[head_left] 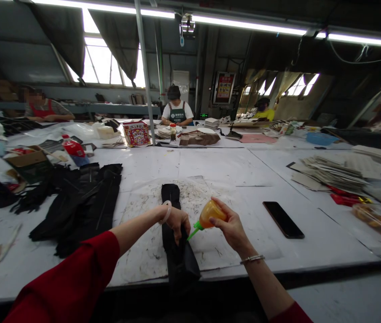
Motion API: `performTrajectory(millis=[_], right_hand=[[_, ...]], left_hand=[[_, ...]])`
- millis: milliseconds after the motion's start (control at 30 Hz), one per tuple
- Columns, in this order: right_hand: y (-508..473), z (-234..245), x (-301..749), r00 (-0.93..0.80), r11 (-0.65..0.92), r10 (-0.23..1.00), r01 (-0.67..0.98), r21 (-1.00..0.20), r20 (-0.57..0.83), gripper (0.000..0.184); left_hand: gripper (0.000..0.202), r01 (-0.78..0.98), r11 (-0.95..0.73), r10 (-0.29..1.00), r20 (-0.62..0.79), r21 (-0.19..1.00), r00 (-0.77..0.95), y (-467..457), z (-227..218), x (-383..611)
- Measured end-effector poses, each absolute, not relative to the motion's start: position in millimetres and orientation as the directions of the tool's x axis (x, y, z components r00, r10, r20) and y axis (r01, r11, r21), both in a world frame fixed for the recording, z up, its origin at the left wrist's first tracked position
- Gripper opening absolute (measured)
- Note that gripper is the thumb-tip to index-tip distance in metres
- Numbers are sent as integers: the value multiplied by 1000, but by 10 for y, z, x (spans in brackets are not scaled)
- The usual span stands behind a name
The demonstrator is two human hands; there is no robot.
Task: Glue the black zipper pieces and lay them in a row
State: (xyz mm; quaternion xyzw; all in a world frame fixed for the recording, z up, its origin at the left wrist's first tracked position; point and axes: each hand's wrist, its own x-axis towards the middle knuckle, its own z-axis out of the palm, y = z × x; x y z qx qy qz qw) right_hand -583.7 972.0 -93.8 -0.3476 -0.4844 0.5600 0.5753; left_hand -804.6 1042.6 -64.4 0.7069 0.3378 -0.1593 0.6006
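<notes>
My right hand [233, 229] is wrapped round a squeeze bottle [211, 212] of amber liquid, tilted with its green nozzle pointing down to the left. The nozzle tip is at the right edge of a long black fabric piece [185, 264], close to my left fingers; whether it touches the fabric I cannot tell. My left hand [178, 220] bends over that piece with its fingers closed on the cloth, the fingertips partly hidden in the dark folds. The fabric's near end hangs toward the table's front edge.
Black fabric pieces [83, 204] are piled at left, near a red bottle [75, 150]. To the right lie a phone [283, 220], stacked grey sheets [333, 172] and a clear food box [380, 222]. A pole [146, 67] rises beyond; several co-workers sit across the white table [210, 163].
</notes>
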Motion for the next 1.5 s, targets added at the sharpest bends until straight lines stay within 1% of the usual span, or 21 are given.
performTrajectory(millis=[100,300,467,633,833,967,1067,1167,1400,1500], right_hand=[[9750,-926,-5853,-120,120,979,-323,-939,166,66],[9791,-885,-5869,-124,87,983,-333,-939,135,66],[9787,-876,-5873,-150,27,985,-341,-940,83,71],[9815,-871,-5907,-121,12,991,-358,-934,59,71],[9836,-856,-5910,-122,-42,993,-370,-928,4,72],[9793,-838,-5878,-138,-74,990,-394,-916,-21,71],[9759,-829,-5853,-148,-89,989,-417,-905,-29,69],[9732,-821,-5828,-155,-93,987,-431,-898,-27,66],[9669,-833,-5774,-165,-110,986,-477,-872,-34,62],[9644,-862,-5749,-172,-124,984,-510,-851,-40,62]], left_hand=[[36,675,-58,271,-639,736,720,10417,-617,-8043],[32,677,-108,283,-630,728,723,10450,-671,-8057],[38,680,-152,267,-633,717,727,10510,-777,-8088],[38,683,-202,285,-625,702,727,10495,-735,-8092],[41,673,-131,275,-625,728,730,10469,-724,-8114],[35,660,-135,284,-609,739,741,10486,-781,-8142],[31,660,-99,298,-611,744,733,10486,-787,-8153],[31,650,-103,303,-599,753,741,10477,-769,-8160],[32,627,-54,314,-583,777,750,10452,-717,-8196],[32,634,-73,336,-580,770,742,10446,-666,-8207]])
